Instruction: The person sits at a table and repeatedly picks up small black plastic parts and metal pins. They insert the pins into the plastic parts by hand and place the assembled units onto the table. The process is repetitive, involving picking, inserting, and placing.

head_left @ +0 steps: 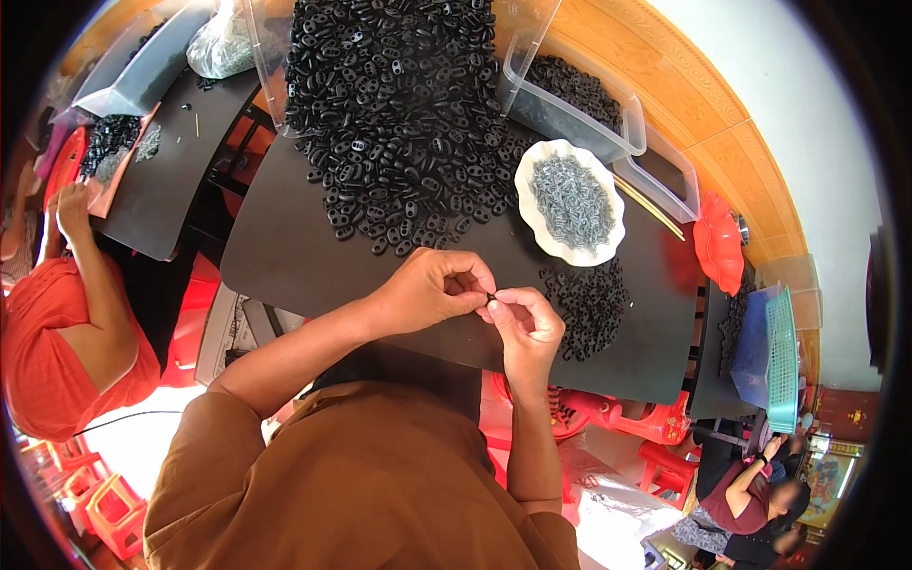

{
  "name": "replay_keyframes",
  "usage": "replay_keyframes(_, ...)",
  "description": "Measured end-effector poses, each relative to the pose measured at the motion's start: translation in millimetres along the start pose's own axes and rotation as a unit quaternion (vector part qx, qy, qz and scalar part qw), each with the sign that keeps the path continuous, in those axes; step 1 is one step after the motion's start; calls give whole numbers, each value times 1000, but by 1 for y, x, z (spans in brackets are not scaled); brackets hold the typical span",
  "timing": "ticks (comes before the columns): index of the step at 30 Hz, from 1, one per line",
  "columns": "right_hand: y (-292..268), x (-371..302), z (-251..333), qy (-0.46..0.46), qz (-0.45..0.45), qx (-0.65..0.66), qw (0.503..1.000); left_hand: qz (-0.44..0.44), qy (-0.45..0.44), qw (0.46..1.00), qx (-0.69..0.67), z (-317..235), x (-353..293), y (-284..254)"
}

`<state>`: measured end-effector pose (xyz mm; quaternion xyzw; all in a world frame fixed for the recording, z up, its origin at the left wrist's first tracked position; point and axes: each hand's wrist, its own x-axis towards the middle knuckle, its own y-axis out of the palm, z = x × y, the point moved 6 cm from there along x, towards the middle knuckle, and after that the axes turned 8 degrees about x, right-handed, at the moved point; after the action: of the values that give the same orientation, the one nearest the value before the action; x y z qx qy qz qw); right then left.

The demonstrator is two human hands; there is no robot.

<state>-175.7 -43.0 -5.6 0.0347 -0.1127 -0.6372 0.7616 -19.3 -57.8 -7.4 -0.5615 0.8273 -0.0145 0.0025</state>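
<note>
Over the near edge of the dark table, my left hand and my right hand meet fingertip to fingertip. Both are closed in a pinch on one small black piece; the fingers hide most of it. Beyond them spreads a big heap of black oval pieces with two holes. A white scalloped bowl full of small shiny greyish pieces stands to the right. Below the bowl, beside my right hand, lies a pile of smaller black parts.
A clear tub of black parts and yellowish sticks lie behind the bowl. Farther right are a red dish and a green basket. A person in red works at another table on the left. Red stools stand around.
</note>
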Motion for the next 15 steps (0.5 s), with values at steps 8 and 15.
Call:
replay_keyframes(8,-5,4,-1,44,10,-9,999,9,-2,1000,-26,-4,0,-1)
replay_keyframes(15,-10,10,8,9,43,-170,984,-28,55,986,152,-14,1,-2)
